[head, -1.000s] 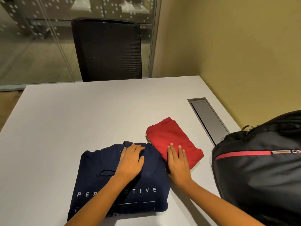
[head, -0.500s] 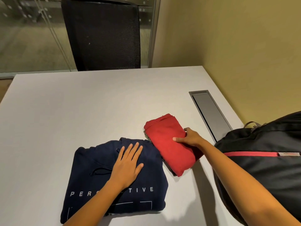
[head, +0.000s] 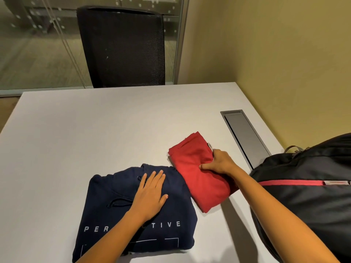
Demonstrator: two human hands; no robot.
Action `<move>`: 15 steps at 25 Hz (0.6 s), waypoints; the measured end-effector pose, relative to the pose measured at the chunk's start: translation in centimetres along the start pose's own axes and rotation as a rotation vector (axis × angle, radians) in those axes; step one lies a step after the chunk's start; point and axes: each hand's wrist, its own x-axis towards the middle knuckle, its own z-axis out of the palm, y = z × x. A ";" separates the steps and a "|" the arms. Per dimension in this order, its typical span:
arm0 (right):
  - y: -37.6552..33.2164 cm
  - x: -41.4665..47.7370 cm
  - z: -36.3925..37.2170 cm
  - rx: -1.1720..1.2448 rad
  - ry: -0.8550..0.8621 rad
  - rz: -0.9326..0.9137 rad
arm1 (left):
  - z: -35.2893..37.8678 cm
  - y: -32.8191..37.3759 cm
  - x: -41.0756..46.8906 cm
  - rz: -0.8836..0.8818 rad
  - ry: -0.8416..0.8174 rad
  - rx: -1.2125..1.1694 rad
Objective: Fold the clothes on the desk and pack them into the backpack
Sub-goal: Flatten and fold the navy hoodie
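A folded navy hoodie (head: 106,209) with white lettering lies near the desk's front edge. My left hand (head: 150,194) rests flat on top of it, fingers apart. Just to its right a folded red garment (head: 193,171) lies at an angle, its lower corner overlapping the hoodie's edge. My right hand (head: 218,162) grips the red garment's right edge, thumb on top and fingers tucked under. A black backpack (head: 307,202) with a red zipper strip stands at the desk's right side, partly cut off by the frame.
The grey desk (head: 95,130) has a recessed metal cable hatch (head: 245,135) between the red garment and the wall. A black mesh chair (head: 123,48) stands behind the far edge. A yellow wall runs along the right.
My right hand left the red garment's near end and took hold of its right edge, lifting that side slightly. The left hand shifted a little on the hoodie.
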 end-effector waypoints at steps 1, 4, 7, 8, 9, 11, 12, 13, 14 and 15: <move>-1.0 -0.9 -0.7 -0.103 0.055 -0.059 | -0.6 0.1 0.2 0.006 0.048 -0.050; -3.9 -3.6 -2.9 -0.361 0.177 -0.227 | -4.0 0.7 0.5 0.002 0.205 -0.252; -7.1 -7.2 -4.8 -0.486 0.194 -0.414 | -9.9 1.8 0.2 0.153 0.330 -0.246; -8.3 -8.6 -5.1 -0.518 0.195 -0.490 | -11.7 2.1 0.0 0.226 0.357 -0.185; -9.5 -10.1 -5.3 -0.543 0.194 -0.562 | -13.5 2.3 -0.3 0.292 0.379 -0.108; -11.7 -12.8 -5.1 -0.562 0.187 -0.686 | -16.6 2.1 -1.1 0.367 0.375 0.057; -12.5 -14.0 -4.7 -0.557 0.180 -0.733 | -17.9 1.6 -2.0 0.370 0.344 0.131; -13.1 -15.0 -4.3 -0.539 0.166 -0.767 | -18.8 0.8 -2.9 0.358 0.292 0.179; -13.5 -15.8 -3.8 -0.503 0.139 -0.796 | -19.4 0.0 -4.0 0.342 0.241 0.195; -13.7 -16.2 -3.3 -0.451 0.089 -0.817 | -19.7 -0.8 -5.2 0.318 0.181 0.182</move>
